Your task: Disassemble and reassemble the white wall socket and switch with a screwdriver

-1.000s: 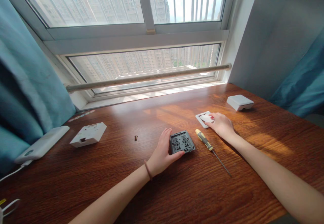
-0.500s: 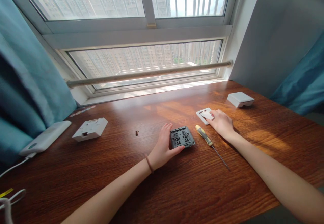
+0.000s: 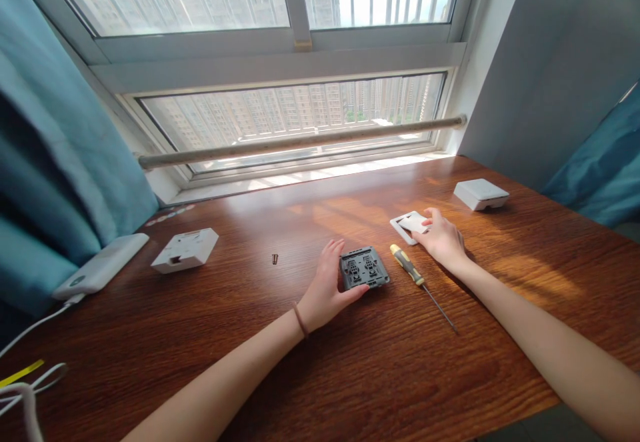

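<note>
My left hand [image 3: 325, 289] grips a dark grey wall switch base [image 3: 365, 269] by its edges, thumb along the near side and fingers at the left. The base lies on the table, its inner parts facing up. Over a white square switch frame [image 3: 397, 229], my right hand [image 3: 443, 239] pinches a flat white switch panel [image 3: 414, 222] between thumb and fingers. The panel is tilted and partly covers the frame's opening. Between the two hands rests a screwdriver [image 3: 407, 265] with a yellow and grey handle, its shaft pointing toward me.
Two small screws [image 3: 275, 259] lie left of my left hand. White boxes stand at the left [image 3: 185, 251] and far right [image 3: 481, 194] of the wooden table [image 3: 240, 355]. A white power bank [image 3: 103, 265] with a cable lies by the curtain [image 3: 95, 115].
My right hand has raised the white panel slightly, tilting it off the frame. My left hand and the switch base stay put; the camera view has shifted a little.
</note>
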A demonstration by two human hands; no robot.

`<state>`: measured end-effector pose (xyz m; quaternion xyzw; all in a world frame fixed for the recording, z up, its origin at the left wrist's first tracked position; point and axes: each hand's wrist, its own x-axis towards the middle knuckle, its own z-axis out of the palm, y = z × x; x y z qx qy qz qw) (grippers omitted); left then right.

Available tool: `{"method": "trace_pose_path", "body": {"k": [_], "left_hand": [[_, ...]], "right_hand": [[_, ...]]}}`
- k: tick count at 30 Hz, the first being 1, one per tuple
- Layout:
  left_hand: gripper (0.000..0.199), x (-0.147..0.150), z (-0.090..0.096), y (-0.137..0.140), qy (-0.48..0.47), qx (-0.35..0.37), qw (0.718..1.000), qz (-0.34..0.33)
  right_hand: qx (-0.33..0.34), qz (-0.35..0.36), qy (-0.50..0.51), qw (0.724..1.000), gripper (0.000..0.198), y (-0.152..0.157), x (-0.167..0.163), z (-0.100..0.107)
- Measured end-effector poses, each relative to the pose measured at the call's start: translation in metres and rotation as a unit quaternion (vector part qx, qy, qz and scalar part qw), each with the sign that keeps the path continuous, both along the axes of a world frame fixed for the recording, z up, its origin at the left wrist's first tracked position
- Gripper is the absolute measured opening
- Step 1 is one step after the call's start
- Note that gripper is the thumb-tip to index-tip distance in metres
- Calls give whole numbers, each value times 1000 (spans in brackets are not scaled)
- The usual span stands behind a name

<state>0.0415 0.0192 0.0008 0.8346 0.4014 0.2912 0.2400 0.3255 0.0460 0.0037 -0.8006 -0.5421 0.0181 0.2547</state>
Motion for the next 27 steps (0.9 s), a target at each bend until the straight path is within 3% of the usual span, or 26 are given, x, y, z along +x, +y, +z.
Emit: {"method": "trace_pose_path", "body": {"k": [4,8,11,14,17,23,27], "left_hand": [[78,-1,0,0,-15,7,1000,9],[59,0,5,-1,-74,0,997,29],[38,6,15,-6,-185,-89,978,45],[36,13,27,-13,-306,-238,922,14],[35,17,33,-18,-352,-338,872,-25],[29,15,32,-15,-432,-426,794,-18],[24,14,30,-11,-427,-470,773,-20]], "right_hand": [[55,18,41,997,65,-4,-6,4],[140,120,166,969,68,-19,-30,10],[216,223,203,929,62,-41,-56,14],[249,306,204,896,57,-63,-76,17],[246,346,183,887,51,-76,-85,19],[179,471,194,842,45,-76,-82,22],[142,492,261,818,46,-75,-84,17]]}}
